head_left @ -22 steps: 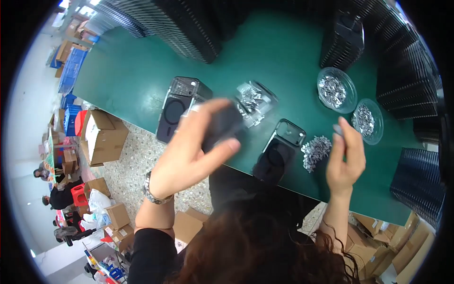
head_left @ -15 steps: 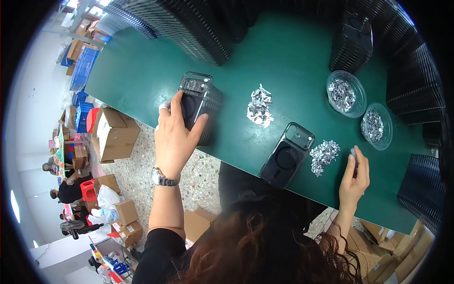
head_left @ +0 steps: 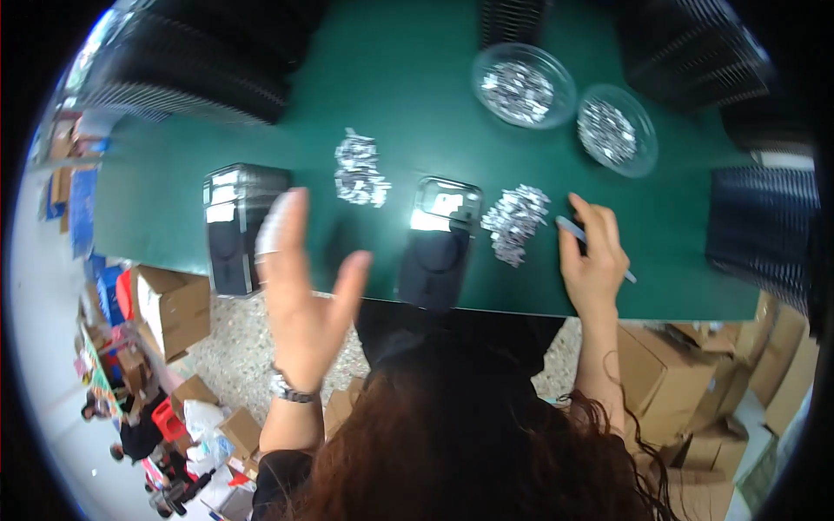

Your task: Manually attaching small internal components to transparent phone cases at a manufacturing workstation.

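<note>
My left hand, slightly blurred and with a white covering on a finger, hangs near the table's front edge with its fingers apart and nothing in them. Beside it stands a stack of phone cases, clear at the camera end and dark below. A single phone case lies between my hands. My right hand is closed around a thin, pale, pen-like tool; its exact kind is unclear. Left of that hand is a pile of small silvery pieces; a second silvery pile lies farther left.
Two clear round bowls, a left bowl and a right bowl, hold more silvery pieces on the green table. Tall stacks of dark cases line the back and right. Cardboard boxes stand on the floor.
My left hand has come off the stack of cases and opened. The view has turned, so the table things appear shifted left. The pale tool in my right hand shows more fully.
</note>
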Tool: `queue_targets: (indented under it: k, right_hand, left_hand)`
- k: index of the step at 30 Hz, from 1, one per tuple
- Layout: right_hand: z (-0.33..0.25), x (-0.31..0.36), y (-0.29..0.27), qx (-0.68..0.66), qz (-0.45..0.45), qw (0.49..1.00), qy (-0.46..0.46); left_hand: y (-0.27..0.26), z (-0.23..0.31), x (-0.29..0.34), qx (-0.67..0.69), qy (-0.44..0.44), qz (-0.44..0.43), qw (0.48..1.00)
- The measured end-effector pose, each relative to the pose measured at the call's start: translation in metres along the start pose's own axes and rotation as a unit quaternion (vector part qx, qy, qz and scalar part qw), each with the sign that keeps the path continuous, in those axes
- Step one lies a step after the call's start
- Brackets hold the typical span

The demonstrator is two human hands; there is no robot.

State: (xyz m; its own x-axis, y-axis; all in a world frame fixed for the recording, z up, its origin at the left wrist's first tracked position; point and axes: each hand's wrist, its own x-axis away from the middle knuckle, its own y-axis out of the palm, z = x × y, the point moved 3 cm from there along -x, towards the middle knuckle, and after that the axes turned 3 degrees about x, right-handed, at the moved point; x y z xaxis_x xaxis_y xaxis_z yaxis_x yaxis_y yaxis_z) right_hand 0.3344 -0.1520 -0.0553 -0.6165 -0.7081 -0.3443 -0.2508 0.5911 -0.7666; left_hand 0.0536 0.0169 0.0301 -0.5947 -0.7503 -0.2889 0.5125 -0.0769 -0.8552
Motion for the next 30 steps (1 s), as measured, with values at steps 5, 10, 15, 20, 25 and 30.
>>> queue_targets:
  k: [5,10,15,20,25,30]
  right_hand:
    - [-0.002,-0.004,-0.002,-0.022,-0.067,0.996,0.053]
    - [-0.003,-0.01,0.003,-0.043,-0.101,0.993,0.052]
    - [-0.01,-0.02,0.0,0.007,-0.12,0.993,0.001]
    - [-0.012,-0.028,-0.004,0.019,-0.172,0.985,-0.026]
    - [-0.017,-0.035,-0.005,0.047,-0.189,0.98,-0.033]
    - [-0.022,-0.044,-0.006,0.07,-0.212,0.973,-0.054]
  left_hand:
    - [0.092,0.052,0.008,-0.048,0.034,-0.171,0.984]
    - [0.094,0.045,0.002,0.012,0.019,-0.167,0.986]
    - [0.07,0.044,-0.001,0.093,-0.081,-0.23,0.965]
    - [0.048,0.02,-0.007,0.112,0.001,-0.118,0.987]
    - [0.039,-0.004,-0.012,0.049,-0.001,-0.1,0.994]
    - [0.03,-0.01,-0.016,0.082,0.014,0.01,0.996]
